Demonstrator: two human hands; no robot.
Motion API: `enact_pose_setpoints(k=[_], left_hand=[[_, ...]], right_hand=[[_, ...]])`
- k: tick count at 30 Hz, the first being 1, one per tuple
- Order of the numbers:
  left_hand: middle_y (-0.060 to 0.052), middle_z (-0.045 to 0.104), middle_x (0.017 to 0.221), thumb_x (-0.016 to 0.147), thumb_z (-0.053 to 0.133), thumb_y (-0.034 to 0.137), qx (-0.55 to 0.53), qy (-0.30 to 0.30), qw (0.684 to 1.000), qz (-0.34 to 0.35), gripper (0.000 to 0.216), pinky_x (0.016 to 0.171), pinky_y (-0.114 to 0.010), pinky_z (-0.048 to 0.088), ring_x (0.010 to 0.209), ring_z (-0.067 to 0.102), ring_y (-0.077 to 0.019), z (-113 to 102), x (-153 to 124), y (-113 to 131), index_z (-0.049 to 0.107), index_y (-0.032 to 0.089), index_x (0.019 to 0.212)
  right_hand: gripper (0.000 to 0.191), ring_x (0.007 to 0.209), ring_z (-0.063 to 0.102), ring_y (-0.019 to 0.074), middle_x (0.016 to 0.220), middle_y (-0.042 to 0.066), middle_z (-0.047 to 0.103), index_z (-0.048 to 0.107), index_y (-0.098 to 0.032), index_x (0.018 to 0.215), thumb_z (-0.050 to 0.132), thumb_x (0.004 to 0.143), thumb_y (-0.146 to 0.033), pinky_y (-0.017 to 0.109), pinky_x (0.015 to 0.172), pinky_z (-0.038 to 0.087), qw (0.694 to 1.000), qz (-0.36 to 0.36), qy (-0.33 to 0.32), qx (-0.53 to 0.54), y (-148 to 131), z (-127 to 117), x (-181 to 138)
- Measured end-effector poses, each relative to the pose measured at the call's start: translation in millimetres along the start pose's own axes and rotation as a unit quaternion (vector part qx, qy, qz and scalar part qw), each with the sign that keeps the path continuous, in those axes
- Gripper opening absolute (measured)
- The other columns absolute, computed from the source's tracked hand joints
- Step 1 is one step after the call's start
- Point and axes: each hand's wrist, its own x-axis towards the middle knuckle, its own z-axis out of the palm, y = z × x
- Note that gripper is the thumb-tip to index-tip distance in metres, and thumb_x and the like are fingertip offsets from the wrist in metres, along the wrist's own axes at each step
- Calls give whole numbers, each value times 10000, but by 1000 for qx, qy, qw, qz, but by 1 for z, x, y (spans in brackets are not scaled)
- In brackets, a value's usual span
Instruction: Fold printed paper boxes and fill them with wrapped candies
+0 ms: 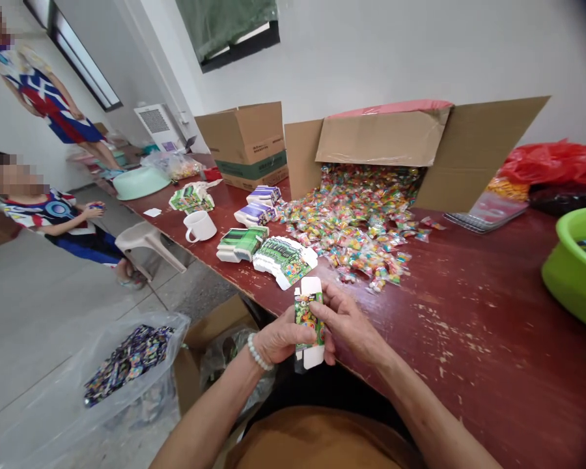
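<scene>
A small green printed candy box [303, 319] with white end flaps standing out is held between both hands over the table's front edge. My left hand [280, 335], with a beaded bracelet at the wrist, grips its lower left side, thumb across the front. My right hand [344, 319] closes on its right side, thumb on the printed face. Just beyond lie a fanned stack of flat green boxes [286, 259] and another green stack [243, 243]. A heap of wrapped candies [356, 221] spills from a big cardboard box [381, 140] lying on its side.
A white mug [200, 227], purple box stacks [256, 213] and an upright carton [249, 146] stand on the red table [469, 312]. A green basin [576, 280] is at right. On the floor left are a plastic bag of packets [131, 358], a stool [149, 238] and two people.
</scene>
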Motion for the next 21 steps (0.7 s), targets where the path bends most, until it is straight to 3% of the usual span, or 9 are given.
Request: enact_pose_setpoints(k=[5, 13, 17, 21], left_hand=[[-89, 689, 720, 570, 808, 478, 57, 39, 997, 47, 417, 705, -324, 497, 689, 630, -213, 3, -6, 7, 716, 123, 769], [-46, 660, 648, 635, 821, 346, 73, 112, 991, 17, 305, 525, -280, 506, 511, 622, -163, 9, -10, 13, 681, 112, 771], [-29, 655, 677, 698, 783, 357, 122, 179, 975, 38, 315, 559, -285, 511, 550, 603, -149, 10, -5, 12, 677, 112, 865], [-52, 697, 891, 756, 740, 324, 213, 219, 949, 81, 278, 772, -284, 496, 832, 631, -181, 10, -6, 15, 685, 110, 925]], right_hand=[[484, 393, 444, 16, 904, -7, 629, 530, -250, 1210, 718, 798, -421, 138, 319, 409, 1000, -28, -9, 0, -5, 6, -2], [416, 443, 515, 68, 898, 3, 651, 562, -253, 1186, 684, 824, -416, 203, 374, 475, 999, -33, -25, 8, -3, 12, -1], [339, 507, 575, 130, 770, 8, 665, 643, -201, 1035, 674, 808, -452, 244, 435, 490, 998, -34, 51, -2, -3, 13, 3], [303, 725, 639, 191, 822, 44, 700, 694, -167, 929, 675, 791, -435, 291, 652, 519, 977, -85, 157, -113, -3, 8, 9]])
